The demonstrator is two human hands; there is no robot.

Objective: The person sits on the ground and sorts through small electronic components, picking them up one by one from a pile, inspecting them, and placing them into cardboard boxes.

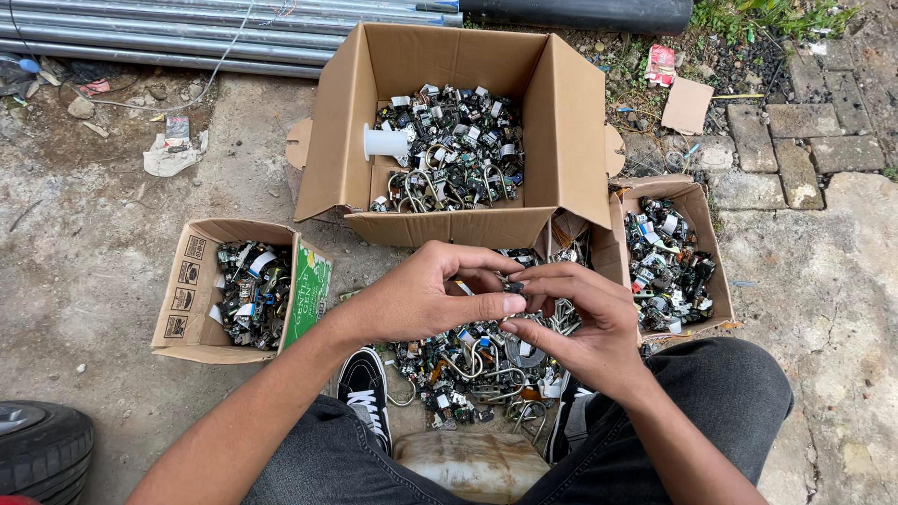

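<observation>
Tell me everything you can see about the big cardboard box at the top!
The big cardboard box is plain brown and stands open on the concrete ground, its flaps spread outward and upward. One front flap folds down toward the person. Inside lies a heap of small electronic scrap: dark little parts, green board bits and curved metal clips. A white plastic spool lies on its side at the left edge of the heap. Two smaller boxes sit beside it, left and right. Neither hand touches it.
</observation>
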